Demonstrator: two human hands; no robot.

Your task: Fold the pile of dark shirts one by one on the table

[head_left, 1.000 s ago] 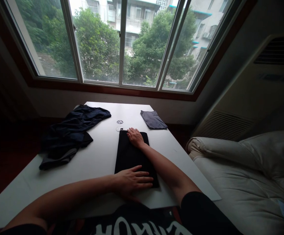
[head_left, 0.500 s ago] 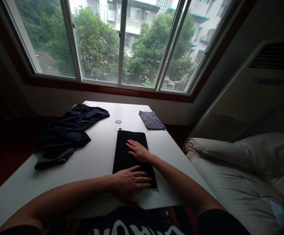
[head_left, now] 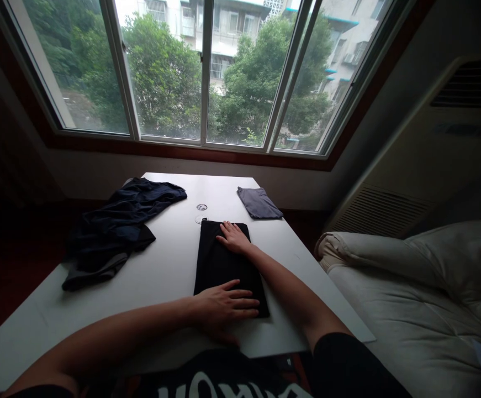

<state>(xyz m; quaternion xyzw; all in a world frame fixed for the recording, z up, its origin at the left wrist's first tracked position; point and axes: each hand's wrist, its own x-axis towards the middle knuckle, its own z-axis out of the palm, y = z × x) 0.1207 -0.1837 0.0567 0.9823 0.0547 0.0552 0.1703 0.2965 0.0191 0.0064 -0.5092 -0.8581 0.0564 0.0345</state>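
Note:
A black garment (head_left: 223, 265), folded into a long flat rectangle, lies on the white table (head_left: 161, 265) in front of me. My left hand (head_left: 226, 304) rests flat across its near end, fingers spread and pointing right. Towards the far right corner of the cloth, my right hand (head_left: 234, 237) presses down with its fingers stretched out. Neither hand grips anything. What kind of garment it is cannot be made out.
Crumpled dark blue and black clothes (head_left: 120, 221) lie at the table's left side. A folded grey cloth (head_left: 259, 203) sits at the far right. Round patterned discs (head_left: 201, 207) show mid-table. Right of the table stands a cream sofa (head_left: 401, 287); a window (head_left: 202, 83) is behind.
My right hand has slid away from me along the black garment, towards its far end. My left hand has stayed nearly in place. The view has shifted slightly.

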